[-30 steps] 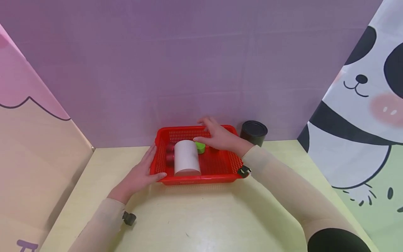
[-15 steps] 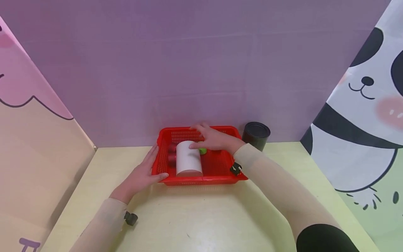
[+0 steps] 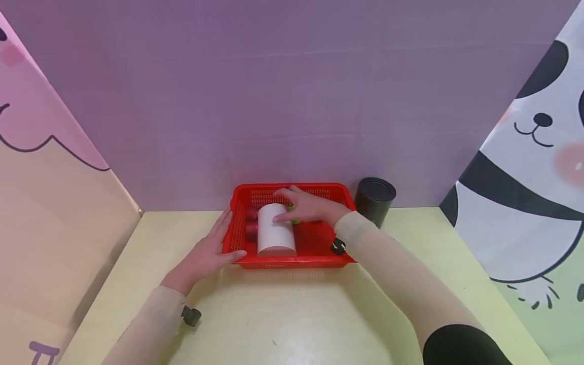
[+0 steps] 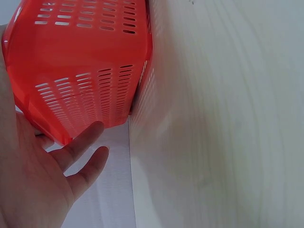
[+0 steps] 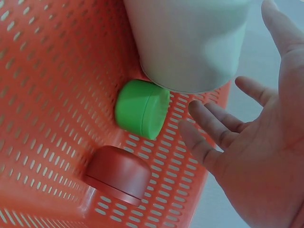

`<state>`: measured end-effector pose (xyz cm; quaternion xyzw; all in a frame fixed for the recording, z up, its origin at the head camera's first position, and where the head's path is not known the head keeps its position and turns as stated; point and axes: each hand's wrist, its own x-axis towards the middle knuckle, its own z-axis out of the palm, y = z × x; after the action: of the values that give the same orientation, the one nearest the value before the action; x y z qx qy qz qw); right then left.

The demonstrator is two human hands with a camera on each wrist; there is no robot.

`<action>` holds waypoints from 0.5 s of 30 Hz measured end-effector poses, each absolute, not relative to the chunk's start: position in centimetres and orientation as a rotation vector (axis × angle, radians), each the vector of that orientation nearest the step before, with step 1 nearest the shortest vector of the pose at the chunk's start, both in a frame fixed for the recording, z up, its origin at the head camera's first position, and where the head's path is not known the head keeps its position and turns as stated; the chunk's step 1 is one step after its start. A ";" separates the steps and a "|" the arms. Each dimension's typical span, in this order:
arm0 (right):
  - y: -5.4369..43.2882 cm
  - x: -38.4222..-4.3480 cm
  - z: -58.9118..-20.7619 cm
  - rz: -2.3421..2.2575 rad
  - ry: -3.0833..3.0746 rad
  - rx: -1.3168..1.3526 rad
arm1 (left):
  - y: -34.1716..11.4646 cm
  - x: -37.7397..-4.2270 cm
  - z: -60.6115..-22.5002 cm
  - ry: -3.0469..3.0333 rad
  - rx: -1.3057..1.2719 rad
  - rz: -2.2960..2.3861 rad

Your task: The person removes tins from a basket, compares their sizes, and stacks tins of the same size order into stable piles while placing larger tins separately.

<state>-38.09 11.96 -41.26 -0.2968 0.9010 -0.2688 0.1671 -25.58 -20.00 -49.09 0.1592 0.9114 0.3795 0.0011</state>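
Note:
A red plastic basket (image 3: 319, 262) with slotted sides stands on the table. Inside it a white cylinder (image 3: 276, 233) lies on its side, with dark red rounded pieces (image 3: 251, 230) along its left. My left hand (image 3: 205, 257) rests on the basket's left side, fingers straight along it and thumb at the front rim. Reaching in from the right, my right hand (image 3: 312, 208) is spread over the cylinder, its thumb overlapping the white surface. The right wrist view shows a small green cap-like piece (image 5: 141, 109) beside the cylinder and a dark red rounded cup-like piece (image 5: 121, 171) near it.
A dark canister (image 3: 375, 202) with a black lid stands behind the basket's right end, close to the right forearm. A purple backdrop (image 3: 292, 101) rises behind the pale wooden table (image 3: 292, 314), and printed panels flank it.
My right hand has moved left and slightly down, from above the green piece to over the white cylinder. The left hand keeps its place on the basket. The head view has shifted slightly.

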 end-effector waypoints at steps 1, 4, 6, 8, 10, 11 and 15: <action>12.0 -38.1 -41.4 -0.761 2.564 -0.846 | -20.0 -25.6 -49.1 2.862 0.505 1.190; 12.0 -38.0 -41.6 -0.742 2.569 -0.859 | -20.0 -25.7 -49.0 2.868 0.514 1.181; 11.9 -38.0 -41.8 -0.738 2.565 -0.869 | -20.0 -25.7 -49.0 2.873 0.521 1.175; 11.9 -37.9 -41.9 -0.742 2.554 -0.882 | -20.0 -25.6 -48.9 2.876 0.527 1.171; 11.8 -37.9 -42.0 -0.736 2.546 -0.890 | -20.0 -25.6 -48.9 2.878 0.527 1.168; 11.8 -37.9 -42.0 -0.733 2.541 -0.889 | -20.0 -25.6 -48.9 2.879 0.527 1.163; 11.7 -37.8 -42.1 -0.735 2.531 -0.876 | -20.0 -25.6 -49.0 2.880 0.523 1.148</action>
<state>-37.79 11.66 -42.13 -0.3101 0.8962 -0.2604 0.1813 -25.58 -20.01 -48.95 0.1662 0.9160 0.3651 -0.0013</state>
